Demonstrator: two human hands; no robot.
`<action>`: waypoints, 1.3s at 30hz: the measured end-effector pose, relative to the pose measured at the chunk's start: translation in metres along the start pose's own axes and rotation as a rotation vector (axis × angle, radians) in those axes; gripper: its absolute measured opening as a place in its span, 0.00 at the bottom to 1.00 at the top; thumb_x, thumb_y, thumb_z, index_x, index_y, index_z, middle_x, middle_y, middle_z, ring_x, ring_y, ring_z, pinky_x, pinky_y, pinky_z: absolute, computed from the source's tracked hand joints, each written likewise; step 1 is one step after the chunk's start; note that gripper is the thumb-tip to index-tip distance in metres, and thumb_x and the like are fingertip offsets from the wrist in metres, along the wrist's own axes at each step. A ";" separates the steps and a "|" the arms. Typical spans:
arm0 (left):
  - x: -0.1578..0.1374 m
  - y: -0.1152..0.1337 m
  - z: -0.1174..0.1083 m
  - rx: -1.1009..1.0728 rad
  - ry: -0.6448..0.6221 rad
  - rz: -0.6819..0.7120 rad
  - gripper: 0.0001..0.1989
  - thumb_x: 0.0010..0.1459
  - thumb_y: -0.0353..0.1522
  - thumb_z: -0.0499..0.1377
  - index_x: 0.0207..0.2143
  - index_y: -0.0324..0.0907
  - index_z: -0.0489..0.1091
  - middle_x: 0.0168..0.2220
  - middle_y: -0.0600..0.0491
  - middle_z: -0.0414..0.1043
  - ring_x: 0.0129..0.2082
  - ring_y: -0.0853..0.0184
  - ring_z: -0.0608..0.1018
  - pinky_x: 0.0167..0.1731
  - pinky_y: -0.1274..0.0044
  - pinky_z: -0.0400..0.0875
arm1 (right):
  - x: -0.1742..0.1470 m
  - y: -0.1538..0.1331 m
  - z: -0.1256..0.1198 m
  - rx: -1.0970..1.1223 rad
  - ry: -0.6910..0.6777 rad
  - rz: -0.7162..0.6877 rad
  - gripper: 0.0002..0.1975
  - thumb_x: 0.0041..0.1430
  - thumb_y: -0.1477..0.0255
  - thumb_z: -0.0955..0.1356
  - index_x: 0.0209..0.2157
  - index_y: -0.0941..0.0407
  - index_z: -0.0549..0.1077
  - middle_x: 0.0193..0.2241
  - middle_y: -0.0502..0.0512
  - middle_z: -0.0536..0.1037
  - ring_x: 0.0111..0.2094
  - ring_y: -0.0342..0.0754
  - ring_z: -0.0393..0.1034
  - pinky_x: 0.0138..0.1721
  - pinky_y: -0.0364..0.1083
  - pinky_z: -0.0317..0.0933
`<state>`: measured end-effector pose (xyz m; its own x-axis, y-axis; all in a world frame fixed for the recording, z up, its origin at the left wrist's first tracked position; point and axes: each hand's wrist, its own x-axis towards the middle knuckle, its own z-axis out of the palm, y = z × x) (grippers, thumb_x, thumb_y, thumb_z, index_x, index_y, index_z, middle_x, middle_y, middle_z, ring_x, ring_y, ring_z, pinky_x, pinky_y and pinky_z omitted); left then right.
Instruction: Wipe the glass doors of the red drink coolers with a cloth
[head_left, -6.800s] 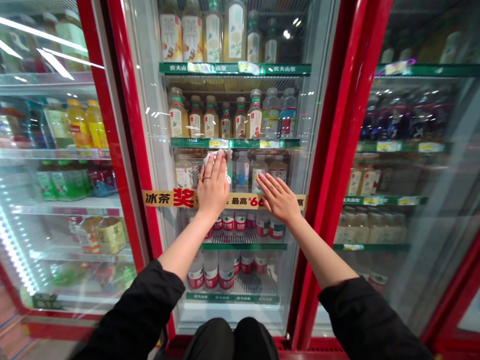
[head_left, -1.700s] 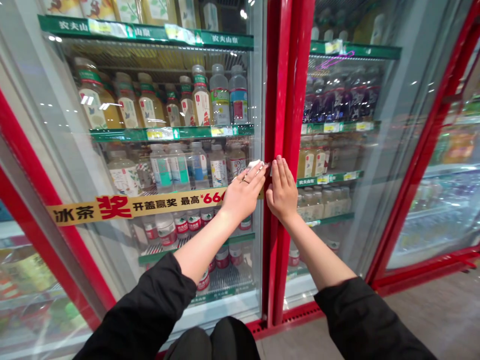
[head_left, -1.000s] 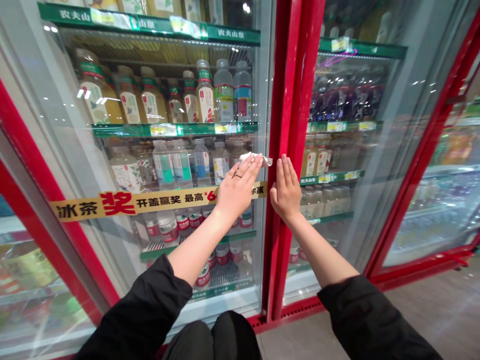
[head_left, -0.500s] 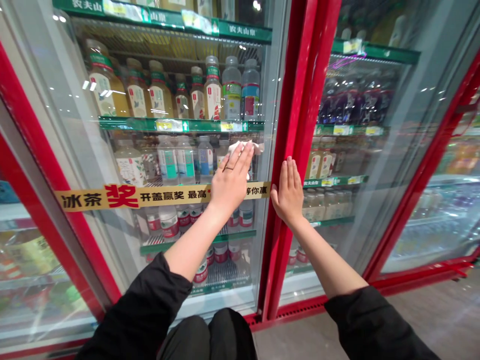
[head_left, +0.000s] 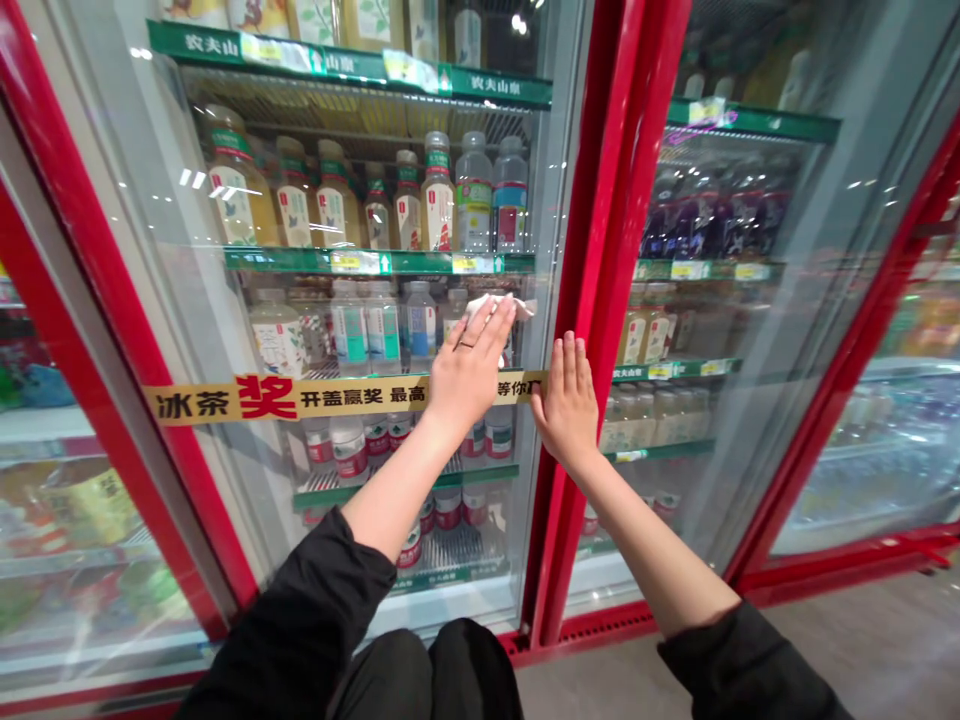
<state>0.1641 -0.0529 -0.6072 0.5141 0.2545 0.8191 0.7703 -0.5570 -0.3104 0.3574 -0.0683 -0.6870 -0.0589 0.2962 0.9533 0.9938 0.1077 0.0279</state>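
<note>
My left hand point(head_left: 466, 378) lies nearly flat against the glass door point(head_left: 169, 220) of a drinks fridge, with a ring on one finger. Under its fingers it holds a crumpled white cloth point(head_left: 523, 307) to the glass; part of the cloth sticks out past the fingertips. Just below runs a yellow strip point(head_left: 352, 395) with printed lettering, partly covered by that hand. My right hand point(head_left: 568, 405) rests with fingers straight and close together on the red door frame point(head_left: 615, 170), at the strip's right end, holding nothing.
Behind the glass, bottles point(head_left: 337, 200) stand on shelves with green edges point(head_left: 300, 260). To the right is another fridge door with dark bottles point(head_left: 705, 205) inside. A further fridge point(head_left: 112, 500) stands at the left. My knees point(head_left: 435, 670) are close to the fridge base; grey floor point(head_left: 862, 620) shows at the lower right.
The view has shifted a little, so the fridge appears lower and further right. My left hand and the cloth stay at nearly the same spot on the glass; my right hand remains by the frame.
</note>
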 end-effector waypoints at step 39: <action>-0.042 -0.071 -0.031 0.109 -0.081 0.057 0.42 0.73 0.27 0.50 0.82 0.42 0.32 0.82 0.52 0.47 0.82 0.60 0.52 0.81 0.64 0.49 | 0.019 -0.087 0.035 0.130 0.071 -0.134 0.46 0.73 0.72 0.60 0.81 0.50 0.25 0.83 0.55 0.43 0.81 0.57 0.48 0.79 0.63 0.54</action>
<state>0.0765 -0.0483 -0.6045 0.5836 0.2901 0.7585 0.7731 -0.4844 -0.4095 0.2663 -0.0391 -0.6820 -0.1780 0.2037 0.9627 0.9567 0.2647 0.1209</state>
